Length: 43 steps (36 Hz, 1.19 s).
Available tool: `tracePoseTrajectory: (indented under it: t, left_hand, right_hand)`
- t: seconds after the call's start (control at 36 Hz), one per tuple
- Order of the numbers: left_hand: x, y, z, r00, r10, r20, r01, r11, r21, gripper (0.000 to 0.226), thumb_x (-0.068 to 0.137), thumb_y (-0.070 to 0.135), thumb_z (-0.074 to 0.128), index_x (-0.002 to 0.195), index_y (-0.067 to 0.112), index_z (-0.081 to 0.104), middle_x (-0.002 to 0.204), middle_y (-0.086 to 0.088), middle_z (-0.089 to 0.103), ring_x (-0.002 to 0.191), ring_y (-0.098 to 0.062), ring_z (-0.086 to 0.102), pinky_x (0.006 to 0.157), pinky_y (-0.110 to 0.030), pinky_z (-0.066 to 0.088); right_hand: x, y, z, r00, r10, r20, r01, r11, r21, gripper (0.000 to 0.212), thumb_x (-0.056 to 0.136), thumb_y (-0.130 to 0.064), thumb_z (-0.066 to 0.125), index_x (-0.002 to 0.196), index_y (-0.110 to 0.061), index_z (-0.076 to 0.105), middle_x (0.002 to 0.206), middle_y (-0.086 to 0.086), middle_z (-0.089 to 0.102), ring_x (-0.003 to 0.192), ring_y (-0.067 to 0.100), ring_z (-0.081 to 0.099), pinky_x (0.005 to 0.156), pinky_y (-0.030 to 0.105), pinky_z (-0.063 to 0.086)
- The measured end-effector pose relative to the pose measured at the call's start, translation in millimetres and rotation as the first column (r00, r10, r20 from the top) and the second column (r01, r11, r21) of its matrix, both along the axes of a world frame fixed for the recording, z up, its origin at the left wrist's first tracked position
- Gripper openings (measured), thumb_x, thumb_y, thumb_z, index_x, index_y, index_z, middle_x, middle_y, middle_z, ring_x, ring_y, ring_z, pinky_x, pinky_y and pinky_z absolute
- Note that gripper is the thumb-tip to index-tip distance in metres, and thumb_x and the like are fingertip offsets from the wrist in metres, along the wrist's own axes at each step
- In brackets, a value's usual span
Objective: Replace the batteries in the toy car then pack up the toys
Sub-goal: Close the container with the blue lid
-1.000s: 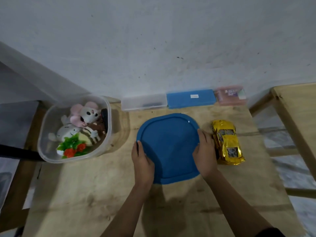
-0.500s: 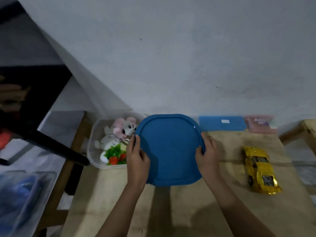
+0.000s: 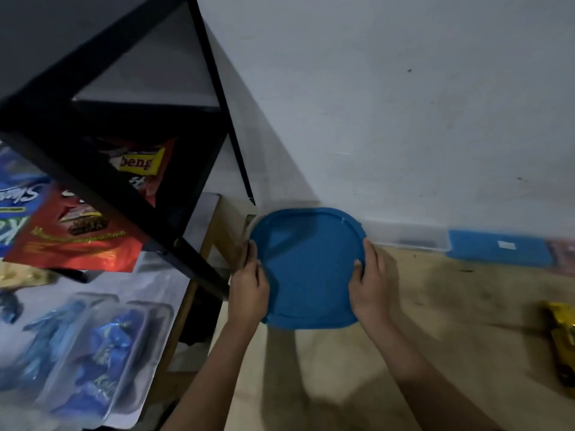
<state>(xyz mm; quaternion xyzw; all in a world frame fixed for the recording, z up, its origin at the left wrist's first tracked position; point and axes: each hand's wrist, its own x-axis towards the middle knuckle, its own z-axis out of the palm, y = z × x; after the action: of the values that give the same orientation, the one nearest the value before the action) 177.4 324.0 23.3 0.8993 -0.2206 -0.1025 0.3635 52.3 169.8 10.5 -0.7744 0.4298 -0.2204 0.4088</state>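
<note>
Both hands, left point(image 3: 249, 289) and right point(image 3: 370, 290), grip closed on the rounded-square blue plastic lid point(image 3: 306, 269), held flat; the yellow toy car point(image 3: 563, 340) lies lengthwise toward the wall.

Head camera looks steeply down, close over the wooden table point(image 3: 435, 306).

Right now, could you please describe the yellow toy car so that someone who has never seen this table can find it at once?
Start from the wooden table against the white wall and follow it to its far right side, away from the blue lid held in both hands. There, cut off by the picture's right edge, lies the yellow toy car. It is the only shiny golden-yellow thing; its neighbours are blue or clear plastic.
</note>
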Motion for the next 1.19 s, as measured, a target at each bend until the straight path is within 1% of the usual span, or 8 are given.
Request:
tracePoseTrajectory:
  t: [0.14,0.28,0.47,0.61,0.72,0.92,1.11,1.19]
  left_hand:
    - [25,-7,-7,0.996,-0.061,-0.059,0.061,0.998,-0.007,0.051,0.102,0.018,0.031,0.150,0.019,0.014,0.158,0.006,0.011,0.144,-0.011,0.014,0.105,-0.014,0.017]
    - [30,-7,-11,0.993,-0.022,-0.113,0.009,0.993,-0.115,0.053,0.100,0.010,0.036,0.150,0.020,0.020,0.157,0.006,0.017,0.142,-0.010,0.021,0.107,-0.012,0.016]
    - [30,-9,-15,0.992,0.006,-0.125,-0.033,0.977,-0.211,0.052,0.099,0.007,0.039,0.147,0.023,0.026,0.155,0.005,0.023,0.141,-0.013,0.027,0.115,-0.028,0.024]
    - [34,-9,-17,0.988,-0.023,-0.153,-0.010,0.977,-0.215,0.049,0.100,0.011,0.039,0.146,0.026,0.031,0.154,0.008,0.026,0.138,-0.005,0.026,0.109,-0.016,0.019]
    - [37,-8,-15,0.975,-0.024,-0.222,-0.035,0.966,-0.255,0.045,0.101,0.014,0.037,0.145,0.023,0.032,0.153,0.006,0.029,0.140,-0.011,0.026,0.111,-0.018,0.018]
    - [44,-6,-18,0.949,-0.030,-0.315,-0.071,0.950,-0.304,0.043,0.101,0.012,0.037,0.145,0.017,0.034,0.150,0.003,0.033,0.135,-0.006,0.029,0.101,-0.007,0.019]
    - [39,-4,-26,0.963,-0.019,-0.270,-0.086,0.925,-0.370,0.044,0.099,0.007,0.041,0.142,0.014,0.038,0.150,0.001,0.035,0.139,-0.012,0.031,0.116,-0.032,0.025]
    - [40,-5,-27,0.980,-0.025,-0.197,-0.046,0.937,-0.346,0.044,0.099,0.006,0.042,0.142,0.012,0.038,0.150,-0.004,0.036,0.138,-0.016,0.032,0.116,-0.032,0.026]
  right_hand:
    - [18,-3,0,1.000,-0.009,-0.011,0.009,1.000,0.000,0.046,0.099,-0.014,0.035,0.145,-0.015,0.028,0.150,0.003,0.031,0.136,0.018,0.030,0.106,0.019,0.022]
    - [25,-2,1,0.999,-0.041,-0.036,0.042,0.999,0.022,0.044,0.100,-0.016,0.036,0.143,-0.014,0.032,0.148,0.004,0.034,0.131,0.019,0.037,0.097,0.018,0.028]
    - [19,2,6,0.996,-0.064,-0.062,0.064,0.998,0.002,0.043,0.100,-0.014,0.034,0.143,-0.016,0.032,0.146,0.002,0.036,0.124,0.017,0.043,0.083,0.006,0.026]
    - [8,7,6,0.990,-0.094,-0.101,0.093,0.995,-0.022,0.045,0.100,-0.011,0.035,0.144,-0.011,0.031,0.145,0.008,0.036,0.121,0.017,0.044,0.078,-0.008,0.016]
    - [7,10,6,0.987,-0.092,-0.129,0.087,0.995,-0.038,0.046,0.099,-0.011,0.036,0.144,-0.013,0.031,0.145,0.007,0.036,0.122,0.018,0.043,0.082,-0.001,0.017]
    - [8,14,3,0.981,-0.102,-0.165,0.085,0.991,-0.108,0.045,0.099,-0.013,0.035,0.144,-0.015,0.031,0.148,0.002,0.035,0.130,0.016,0.038,0.084,0.008,0.022]
    - [6,13,5,0.984,-0.077,-0.159,0.055,0.988,-0.141,0.044,0.099,-0.014,0.035,0.143,-0.014,0.032,0.143,0.003,0.039,0.123,0.015,0.040,0.082,0.006,0.025]
    - [7,13,6,0.986,-0.076,-0.146,0.056,0.989,-0.138,0.044,0.098,-0.012,0.036,0.142,-0.012,0.032,0.139,0.007,0.040,0.113,0.021,0.047,0.079,0.018,0.035]
